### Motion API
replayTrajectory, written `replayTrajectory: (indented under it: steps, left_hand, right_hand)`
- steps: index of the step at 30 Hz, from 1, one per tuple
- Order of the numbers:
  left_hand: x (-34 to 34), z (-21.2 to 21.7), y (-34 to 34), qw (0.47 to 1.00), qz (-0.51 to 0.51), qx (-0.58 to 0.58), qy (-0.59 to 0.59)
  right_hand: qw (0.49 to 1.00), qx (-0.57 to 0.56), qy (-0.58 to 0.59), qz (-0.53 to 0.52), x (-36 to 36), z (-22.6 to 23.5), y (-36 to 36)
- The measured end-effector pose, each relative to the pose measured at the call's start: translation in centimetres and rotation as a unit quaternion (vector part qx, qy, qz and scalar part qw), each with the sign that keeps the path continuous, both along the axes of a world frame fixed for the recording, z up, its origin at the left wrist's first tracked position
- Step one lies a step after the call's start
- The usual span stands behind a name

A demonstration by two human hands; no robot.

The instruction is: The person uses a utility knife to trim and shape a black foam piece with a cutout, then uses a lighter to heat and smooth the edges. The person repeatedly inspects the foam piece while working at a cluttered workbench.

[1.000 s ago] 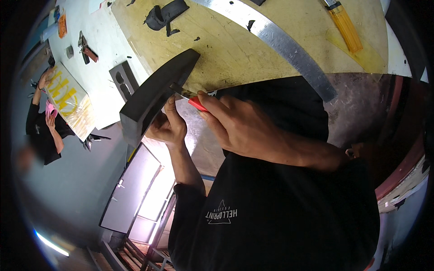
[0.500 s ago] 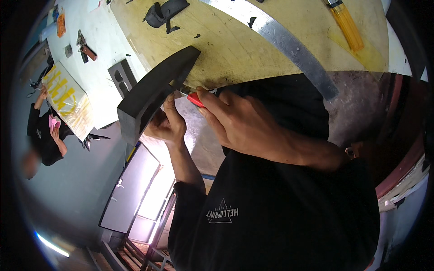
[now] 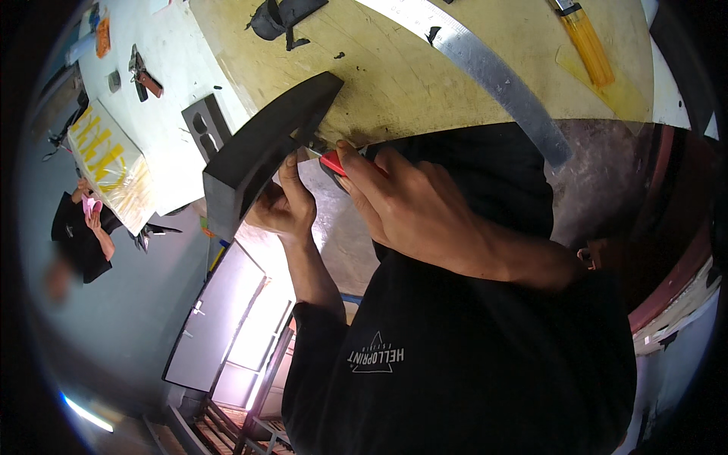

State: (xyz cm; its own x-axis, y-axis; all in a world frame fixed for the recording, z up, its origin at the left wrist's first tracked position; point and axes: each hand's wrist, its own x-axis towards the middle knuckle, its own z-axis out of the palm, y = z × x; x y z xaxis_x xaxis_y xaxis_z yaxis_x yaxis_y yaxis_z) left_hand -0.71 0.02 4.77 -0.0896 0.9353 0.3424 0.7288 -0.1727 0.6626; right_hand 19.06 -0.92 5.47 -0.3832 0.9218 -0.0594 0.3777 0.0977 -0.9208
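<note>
A thick black foam block (image 3: 254, 144), curved along its far side, is tilted up at the table's near edge with a recess in the side facing me. My left hand (image 3: 287, 208) grips its near side from below, the thumb pointing up along the edge. My right hand (image 3: 417, 201) is closed round a red-handled cutter knife (image 3: 332, 162). The knife's blade tip meets the foam at the recess, just above my left thumb. Part of the handle is hidden by my right fingers.
On the yellowish cutting mat (image 3: 402, 83) lie a metal ruler (image 3: 500, 83), a yellow-handled cutter (image 3: 590, 49) and black foam scraps (image 3: 277, 19). Left of it are a foam piece with cutouts (image 3: 205, 127) and a folding multi-tool (image 3: 142, 74). Another person (image 3: 80, 235) works at far left.
The foam block, the knife and both hands have shifted slightly right in the picture. The other person's raised hand has come down toward the pink thing they hold.
</note>
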Motion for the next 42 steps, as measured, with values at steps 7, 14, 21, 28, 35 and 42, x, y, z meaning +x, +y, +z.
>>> replayTrajectory:
  steps: [7, 14, 21, 28, 35, 42]
  left_hand:
    - [0.7, 0.3, 0.1, 1.0, -0.003, -0.005, -0.012]
    - [0.1, 0.2, -0.1, 1.0, -0.002, -0.016, -0.001]
    - [0.6, 0.0, 0.4, 1.0, -0.014, 0.026, -0.008]
    - [1.0, 0.0, 0.4, 0.999, -0.014, 0.031, 0.002]
    - [0.7, 0.0, 0.6, 0.998, -0.022, 0.045, 0.024]
    - [0.4, -0.5, 0.3, 0.998, -0.022, 0.05, 0.007]
  right_hand:
    - [1.0, 0.003, -0.027, 0.005, 0.0, 0.4, -0.3]
    - [0.999, 0.023, -0.046, -0.007, -0.2, 0.4, 0.0]
    - [0.998, 0.027, -0.056, -0.007, -0.2, 0.5, -0.6]
    - [0.994, 0.05, -0.093, -0.009, -0.3, 0.2, -0.8]
    - [0.993, 0.043, -0.11, 0.0, -0.2, 0.5, -0.7]
    - [0.999, 0.008, -0.043, -0.022, -0.2, 0.0, -1.2]
